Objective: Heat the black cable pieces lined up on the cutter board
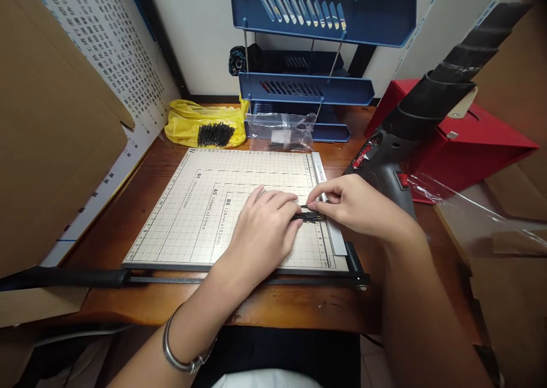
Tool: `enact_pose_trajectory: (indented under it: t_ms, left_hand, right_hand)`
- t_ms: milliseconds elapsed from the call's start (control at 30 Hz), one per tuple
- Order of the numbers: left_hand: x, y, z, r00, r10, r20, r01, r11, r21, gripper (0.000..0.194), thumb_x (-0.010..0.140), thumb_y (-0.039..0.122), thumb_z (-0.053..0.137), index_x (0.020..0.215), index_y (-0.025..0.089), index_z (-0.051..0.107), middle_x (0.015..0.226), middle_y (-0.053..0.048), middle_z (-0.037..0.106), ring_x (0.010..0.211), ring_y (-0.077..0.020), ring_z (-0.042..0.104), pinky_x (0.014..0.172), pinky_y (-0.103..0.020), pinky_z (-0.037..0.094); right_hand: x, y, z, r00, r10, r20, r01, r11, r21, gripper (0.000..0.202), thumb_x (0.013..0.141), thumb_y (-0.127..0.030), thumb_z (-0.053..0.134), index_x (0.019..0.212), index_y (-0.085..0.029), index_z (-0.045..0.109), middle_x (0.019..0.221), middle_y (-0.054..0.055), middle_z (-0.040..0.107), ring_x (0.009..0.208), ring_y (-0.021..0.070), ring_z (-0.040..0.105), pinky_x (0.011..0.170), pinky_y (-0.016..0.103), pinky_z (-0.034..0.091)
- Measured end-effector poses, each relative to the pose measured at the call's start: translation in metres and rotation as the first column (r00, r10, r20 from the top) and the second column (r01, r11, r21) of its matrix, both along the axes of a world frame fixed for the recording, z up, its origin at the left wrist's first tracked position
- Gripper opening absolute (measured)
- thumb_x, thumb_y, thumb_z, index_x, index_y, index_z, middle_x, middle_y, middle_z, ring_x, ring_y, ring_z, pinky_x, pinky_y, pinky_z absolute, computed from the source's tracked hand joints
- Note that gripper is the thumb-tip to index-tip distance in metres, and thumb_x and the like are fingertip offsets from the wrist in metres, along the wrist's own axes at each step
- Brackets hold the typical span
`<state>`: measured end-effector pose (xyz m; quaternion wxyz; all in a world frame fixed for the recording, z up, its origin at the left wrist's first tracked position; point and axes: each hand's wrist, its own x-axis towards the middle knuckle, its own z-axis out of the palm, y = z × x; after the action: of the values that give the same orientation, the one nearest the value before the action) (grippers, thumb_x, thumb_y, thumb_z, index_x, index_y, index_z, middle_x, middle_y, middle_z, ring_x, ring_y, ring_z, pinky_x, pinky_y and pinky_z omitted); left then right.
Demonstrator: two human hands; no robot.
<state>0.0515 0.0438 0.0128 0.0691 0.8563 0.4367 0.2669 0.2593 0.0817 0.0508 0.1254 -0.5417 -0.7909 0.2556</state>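
Observation:
A small bundle of thin black strips (pixel 311 216) lies on the cream paper cutter board (pixel 179 217), near its metal edge rail. From the left, my left hand (pixel 267 217) is closed on the bundle, thumb in front and fingers over the top. My right hand (pixel 348 205) pinches thumb and forefinger together at the bundle's right end, with its wrist past the rail. What exactly the strips are is too small to tell. The cutter's long black handle (pixel 85 277) lies along the near side of the board.
Behind the board, more black strips (pixel 216 134) rest on a yellow plastic bag (pixel 179 120), beside a transparent bag (pixel 282 129). A blue tiered rack (pixel 305 89) stands behind. To the right are a black heat gun-like tool (pixel 380 160) and a red box (pixel 478 137). Cardboard (pixel 47 137) rises at left.

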Motion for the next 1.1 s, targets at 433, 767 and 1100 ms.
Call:
enact_pose_trajectory:
  t_ms: [433,767,1100]
  left_hand:
    - [0.000,-0.012,0.000,0.998,0.029,-0.056,-0.026,0.998,0.056,0.020,0.098,0.017,0.060,0.117,0.017,0.068,0.131,-0.006,0.071,0.125,-0.0270,0.063,0.121,-0.055,0.038]
    - [-0.004,-0.011,0.006,0.995,0.032,-0.098,-0.022,0.995,0.101,0.013,0.097,0.012,0.059,0.094,0.015,0.071,0.123,-0.007,0.074,0.112,-0.0268,0.068,0.119,-0.058,0.041]
    - [-0.010,-0.010,0.006,0.997,-0.027,-0.075,0.028,1.000,0.011,0.019,0.101,0.016,0.055,0.094,0.019,0.071,0.123,-0.003,0.074,0.117,-0.0247,0.067,0.120,-0.059,0.038]
  right_hand:
    - [0.001,-0.004,0.000,0.998,-0.013,-0.054,0.008,0.996,-0.090,0.018,0.084,-0.030,0.065,0.084,-0.019,0.078,0.054,-0.005,0.037,0.052,0.0058,0.028,0.056,0.026,0.024]
    - [0.000,-0.005,-0.001,0.995,0.000,-0.096,-0.016,0.987,-0.160,0.016,0.082,-0.027,0.067,0.077,-0.017,0.079,0.052,-0.005,0.031,0.052,0.0050,0.022,0.055,0.027,0.021]
    - [0.000,-0.003,-0.003,0.999,-0.031,-0.043,0.028,0.997,-0.067,0.015,0.082,-0.030,0.068,0.081,-0.019,0.078,0.053,-0.005,0.034,0.053,0.0060,0.030,0.056,0.026,0.025]
